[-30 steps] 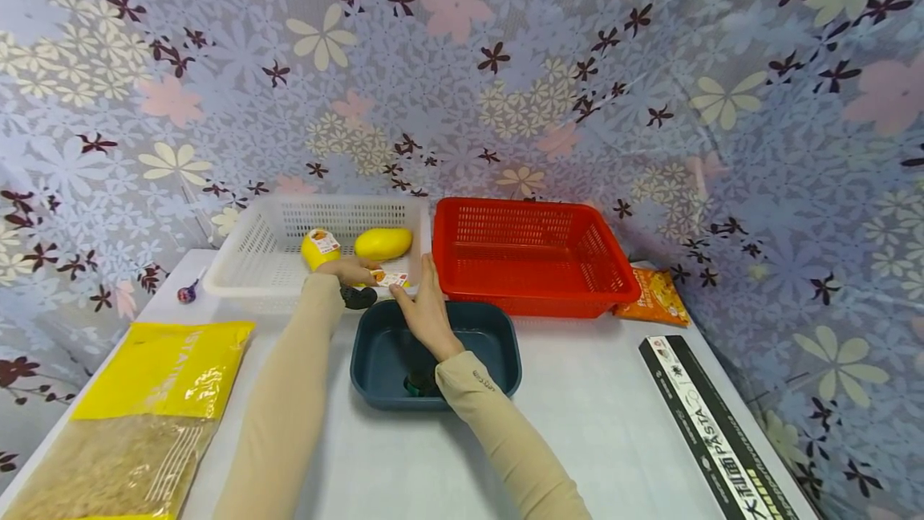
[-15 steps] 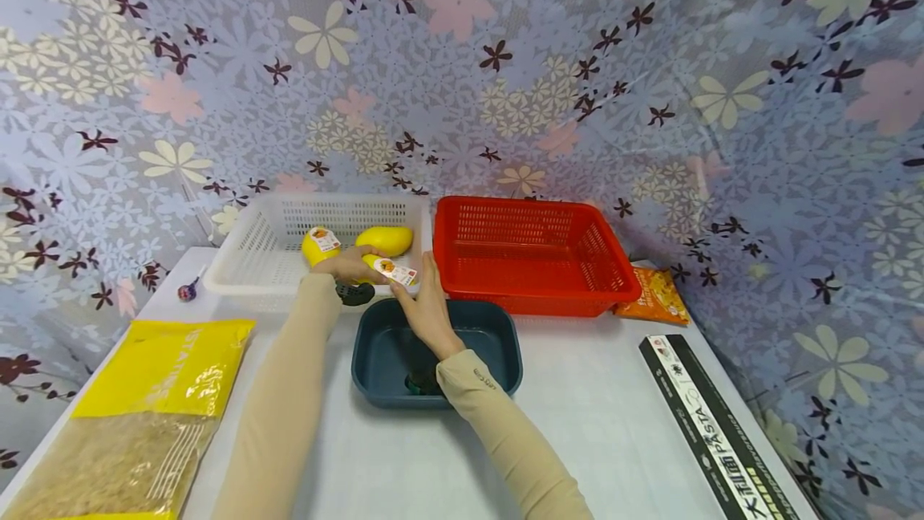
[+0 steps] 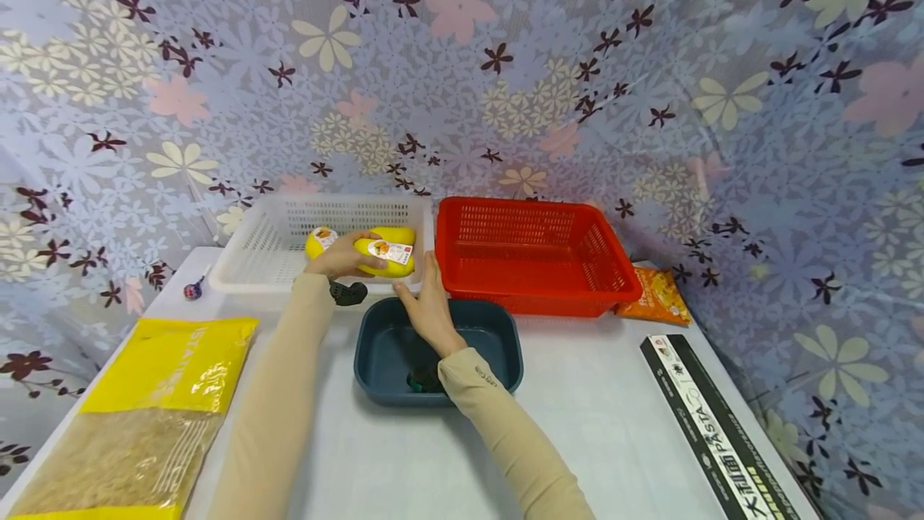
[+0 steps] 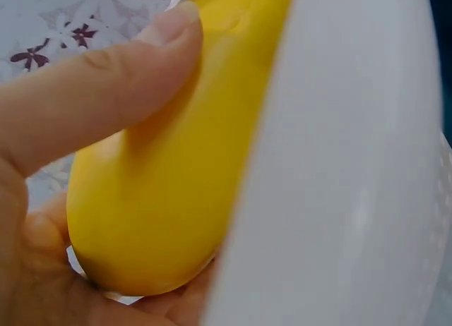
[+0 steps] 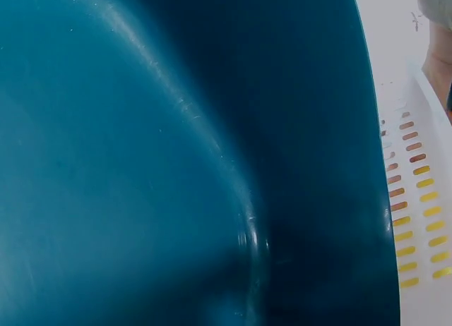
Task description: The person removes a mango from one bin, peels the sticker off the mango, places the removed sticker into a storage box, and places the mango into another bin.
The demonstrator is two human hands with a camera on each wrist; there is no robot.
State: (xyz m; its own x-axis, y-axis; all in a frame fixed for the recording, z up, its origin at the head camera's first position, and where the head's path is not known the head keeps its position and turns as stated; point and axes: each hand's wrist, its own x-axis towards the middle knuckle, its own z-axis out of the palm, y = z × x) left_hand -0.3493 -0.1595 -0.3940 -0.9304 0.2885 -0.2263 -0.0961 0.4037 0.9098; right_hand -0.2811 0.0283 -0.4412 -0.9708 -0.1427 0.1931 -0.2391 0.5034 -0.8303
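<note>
My left hand [image 3: 341, 257] grips a yellow mango [image 3: 395, 268] with a white label, over the front right part of the white basket [image 3: 249, 288]. In the left wrist view its thumb lies along the mango [image 4: 169, 192], and the basket's white wall [image 4: 318, 164] covers part of the fruit. Two other mangoes are in the basket, one at the left [image 3: 316, 244] and one partly hidden behind the held fruit [image 3: 400, 233]. My right hand [image 3: 431, 310], fingers extended, is above the dark blue basin [image 3: 371, 371], fingertips by the basket's front right corner. The right wrist view does not show that hand.
A red basket [image 3: 534, 307] stands right of the white one, an orange snack packet [image 3: 657, 297] beside it. A long black pasta box [image 3: 711, 424] lies at the right, a yellow bag [image 3: 144, 416] at the left. A lollipop [image 3: 192, 290] is at the back left.
My left hand has raised the labelled mango from low at the basket's front and turned it, so more yellow shows. The right hand has hardly moved.
</note>
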